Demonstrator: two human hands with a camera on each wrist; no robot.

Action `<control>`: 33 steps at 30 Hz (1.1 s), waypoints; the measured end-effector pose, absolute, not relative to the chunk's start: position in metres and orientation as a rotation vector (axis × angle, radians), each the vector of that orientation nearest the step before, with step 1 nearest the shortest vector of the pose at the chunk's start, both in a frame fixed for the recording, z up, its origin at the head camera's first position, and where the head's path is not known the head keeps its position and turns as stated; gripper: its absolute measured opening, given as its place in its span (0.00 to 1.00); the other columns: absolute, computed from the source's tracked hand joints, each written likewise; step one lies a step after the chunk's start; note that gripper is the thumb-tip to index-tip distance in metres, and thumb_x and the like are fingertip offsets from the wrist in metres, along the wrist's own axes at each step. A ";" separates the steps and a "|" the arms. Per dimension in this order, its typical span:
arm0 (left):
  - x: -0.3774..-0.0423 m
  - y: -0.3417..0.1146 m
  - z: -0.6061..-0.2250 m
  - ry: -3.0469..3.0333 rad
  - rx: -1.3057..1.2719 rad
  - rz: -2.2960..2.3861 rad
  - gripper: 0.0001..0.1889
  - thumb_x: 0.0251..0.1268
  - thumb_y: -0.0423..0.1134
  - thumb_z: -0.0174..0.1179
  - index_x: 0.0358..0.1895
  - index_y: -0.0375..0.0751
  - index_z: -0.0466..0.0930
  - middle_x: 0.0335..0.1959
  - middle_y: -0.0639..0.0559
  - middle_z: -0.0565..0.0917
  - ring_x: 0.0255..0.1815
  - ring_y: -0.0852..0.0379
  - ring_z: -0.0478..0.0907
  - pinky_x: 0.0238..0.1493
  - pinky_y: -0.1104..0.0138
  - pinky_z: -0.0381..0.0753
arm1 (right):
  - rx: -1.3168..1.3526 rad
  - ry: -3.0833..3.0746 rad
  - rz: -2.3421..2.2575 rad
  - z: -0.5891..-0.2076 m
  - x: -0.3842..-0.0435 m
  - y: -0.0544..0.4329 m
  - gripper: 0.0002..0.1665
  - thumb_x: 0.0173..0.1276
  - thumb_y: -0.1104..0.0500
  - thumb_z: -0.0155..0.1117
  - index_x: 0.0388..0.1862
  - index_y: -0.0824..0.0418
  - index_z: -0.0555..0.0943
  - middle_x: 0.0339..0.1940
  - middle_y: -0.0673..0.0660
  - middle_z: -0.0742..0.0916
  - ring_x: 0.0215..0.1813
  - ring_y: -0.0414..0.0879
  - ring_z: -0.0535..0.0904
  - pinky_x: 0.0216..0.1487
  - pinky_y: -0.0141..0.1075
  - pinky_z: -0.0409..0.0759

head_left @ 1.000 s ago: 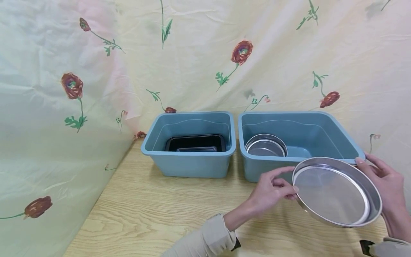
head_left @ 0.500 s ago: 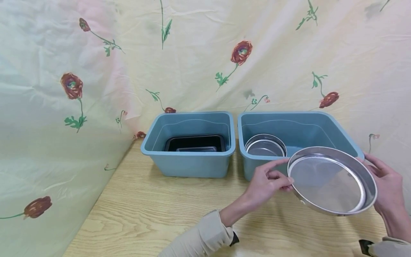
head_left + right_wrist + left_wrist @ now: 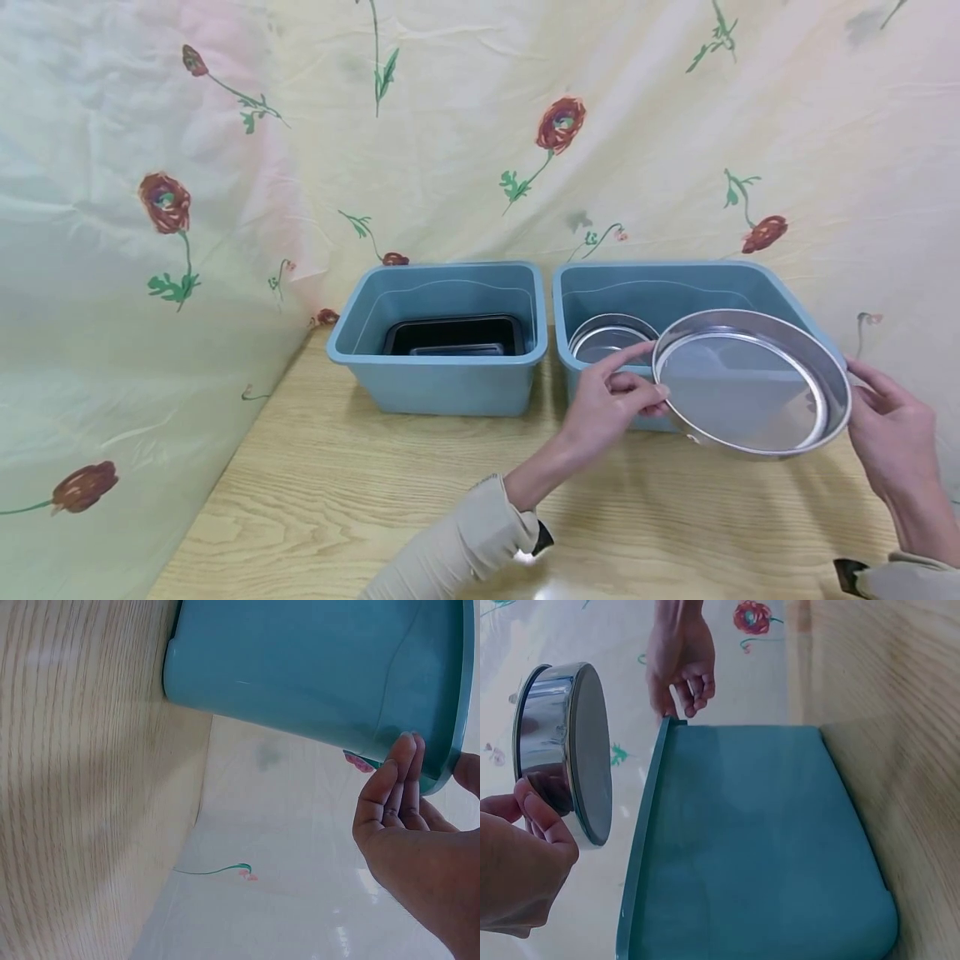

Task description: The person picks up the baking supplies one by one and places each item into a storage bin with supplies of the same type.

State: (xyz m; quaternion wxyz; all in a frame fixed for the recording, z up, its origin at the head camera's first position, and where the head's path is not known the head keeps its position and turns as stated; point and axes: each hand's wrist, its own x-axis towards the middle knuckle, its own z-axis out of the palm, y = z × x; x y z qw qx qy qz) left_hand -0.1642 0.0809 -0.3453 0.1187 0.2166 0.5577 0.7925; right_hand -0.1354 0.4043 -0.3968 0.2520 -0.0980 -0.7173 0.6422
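In the head view a round metal sieve [image 3: 738,392] with a shiny rim and fine see-through mesh is tilted in front of the right blue bin. My left hand [image 3: 600,408] pinches the sieve's left rim. The left wrist view shows that hand's thumb and fingers on the sieve's side wall [image 3: 544,750], apart from the bin. My right hand [image 3: 896,429] grips the front right corner of the right blue bin [image 3: 667,271]. In the right wrist view the thumb lies over the bin's rim [image 3: 457,697] and the fingers reach under it.
More round metal sieveware [image 3: 607,337] sits in the right bin's left part, partly hidden. The left blue bin [image 3: 450,387] contains black rectangular trays [image 3: 420,333]. Both stand on a wooden table [image 3: 337,492], before a flowered cloth [image 3: 450,125].
My left hand has raised the sieve and moved it up and to the left, across the right bin's front. The right hand stays at the bin's corner.
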 end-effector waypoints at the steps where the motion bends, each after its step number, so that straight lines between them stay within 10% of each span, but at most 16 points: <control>1: -0.166 0.080 -0.345 1.642 0.630 2.322 0.27 0.66 0.19 0.62 0.69 0.34 0.76 0.32 0.29 0.85 0.26 0.65 0.82 0.39 0.71 0.85 | -0.276 -1.987 1.710 -0.396 -0.136 0.404 0.25 0.75 0.69 0.60 0.53 0.37 0.85 0.32 0.31 0.88 0.33 0.24 0.83 0.33 0.17 0.76; 11: -0.183 0.078 -0.347 1.712 0.572 2.397 0.27 0.65 0.19 0.62 0.68 0.31 0.76 0.30 0.32 0.86 0.26 0.65 0.82 0.37 0.71 0.84 | -0.008 -1.797 1.955 -0.399 -0.136 0.403 0.20 0.77 0.71 0.59 0.54 0.47 0.85 0.28 0.48 0.91 0.27 0.35 0.87 0.32 0.22 0.81; 33: -0.208 0.077 -0.341 1.712 0.457 2.515 0.26 0.68 0.22 0.62 0.70 0.31 0.74 0.34 0.32 0.87 0.26 0.63 0.83 0.39 0.70 0.85 | -0.048 -1.831 1.915 -0.399 -0.136 0.403 0.19 0.77 0.69 0.60 0.55 0.46 0.83 0.28 0.46 0.90 0.27 0.35 0.86 0.32 0.22 0.81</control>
